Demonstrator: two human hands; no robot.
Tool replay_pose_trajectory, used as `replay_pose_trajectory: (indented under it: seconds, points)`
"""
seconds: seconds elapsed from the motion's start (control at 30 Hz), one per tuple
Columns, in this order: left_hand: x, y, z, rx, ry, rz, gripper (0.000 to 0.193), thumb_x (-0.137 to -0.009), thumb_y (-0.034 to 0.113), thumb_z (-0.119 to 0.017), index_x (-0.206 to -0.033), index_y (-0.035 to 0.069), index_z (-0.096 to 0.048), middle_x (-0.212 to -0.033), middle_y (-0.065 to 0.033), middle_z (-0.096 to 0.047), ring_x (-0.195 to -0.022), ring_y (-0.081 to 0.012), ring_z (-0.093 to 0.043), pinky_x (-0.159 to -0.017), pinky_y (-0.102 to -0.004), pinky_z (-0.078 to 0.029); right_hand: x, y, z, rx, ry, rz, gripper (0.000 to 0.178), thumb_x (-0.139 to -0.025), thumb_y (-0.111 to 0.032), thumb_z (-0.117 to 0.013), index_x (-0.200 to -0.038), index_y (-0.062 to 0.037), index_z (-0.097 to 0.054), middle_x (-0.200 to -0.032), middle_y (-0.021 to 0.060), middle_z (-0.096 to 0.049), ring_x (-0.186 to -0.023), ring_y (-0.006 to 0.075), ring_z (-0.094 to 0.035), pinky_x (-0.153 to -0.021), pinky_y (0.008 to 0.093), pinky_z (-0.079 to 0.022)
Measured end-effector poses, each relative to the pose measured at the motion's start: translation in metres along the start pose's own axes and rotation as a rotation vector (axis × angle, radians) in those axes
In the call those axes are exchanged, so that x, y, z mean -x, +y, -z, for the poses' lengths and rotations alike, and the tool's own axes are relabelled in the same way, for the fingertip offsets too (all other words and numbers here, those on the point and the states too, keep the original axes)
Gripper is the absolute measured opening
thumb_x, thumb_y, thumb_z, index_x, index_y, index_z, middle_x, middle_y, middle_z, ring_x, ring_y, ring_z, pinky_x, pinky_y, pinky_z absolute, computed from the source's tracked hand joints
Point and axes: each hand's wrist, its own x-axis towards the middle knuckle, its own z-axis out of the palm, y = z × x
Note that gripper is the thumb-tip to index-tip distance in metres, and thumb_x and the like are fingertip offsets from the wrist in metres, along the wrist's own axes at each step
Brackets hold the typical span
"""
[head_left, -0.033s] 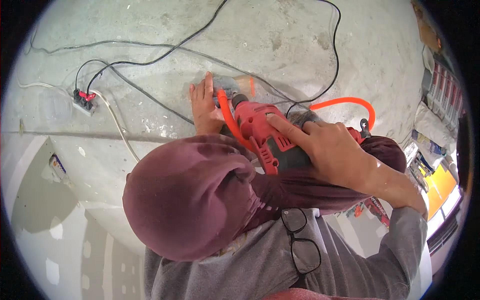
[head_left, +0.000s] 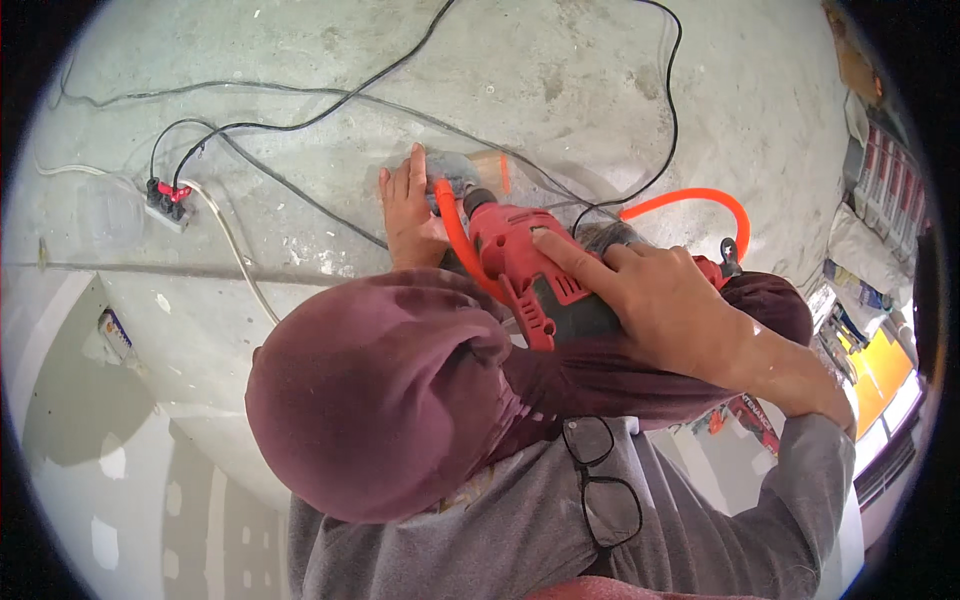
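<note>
A red and black power drill [head_left: 515, 240] lies slanted over my legs, its chuck pointing to the upper left. My right hand [head_left: 685, 315] wraps round the drill's body from the right, with the forefinger stretched along its top. The chuck end meets a rounded greyish piece [head_left: 452, 172] on the floor. Beside that piece, my left hand [head_left: 408, 205] is held with its fingers stretched out, touching or close to its left edge; the thumb is hidden. A bright orange hose [head_left: 456, 240] runs down along the drill's near side.
Black cords [head_left: 330, 105] cross the concrete floor [head_left: 540, 60]. A power strip [head_left: 166, 205] with plugs lies at the left. Another orange hose length [head_left: 700, 198] curves right of the drill. Glasses [head_left: 610, 505] hang from my grey shirt. My maroon-clad knee [head_left: 360, 390] blocks the middle.
</note>
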Motion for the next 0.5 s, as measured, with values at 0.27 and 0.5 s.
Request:
replay_pose_trajectory:
  seconds: [0.27,0.5]
  points:
    - [0.002,-0.009,-0.002,-0.036,0.005,-0.01,0.095,-0.078,0.024,-0.08,-0.16,0.003,-0.039,-0.138,-0.0183,-0.058,-0.128,-0.0376,-0.056,-0.122,-0.0624,-0.028,-0.003,-0.002,0.0,0.01,0.021,0.027,0.104,-0.078,-0.017,-0.082,-0.167,-0.0207,-0.029,-0.091,0.0164,-0.066,-0.085,0.0379,-0.07,-0.072,0.0492,-0.056]
    - [0.0,-0.006,-0.007,-0.033,0.021,0.0,0.085,-0.082,0.022,-0.076,-0.158,0.004,-0.042,-0.134,-0.0182,-0.06,-0.124,-0.0375,-0.058,-0.121,-0.0622,-0.03,-0.01,-0.007,0.016,-0.042,-0.086,-0.058,0.089,-0.088,-0.03,-0.077,-0.163,-0.0157,-0.032,-0.091,0.0214,-0.071,-0.084,0.04,-0.073,-0.076,0.05,-0.056]
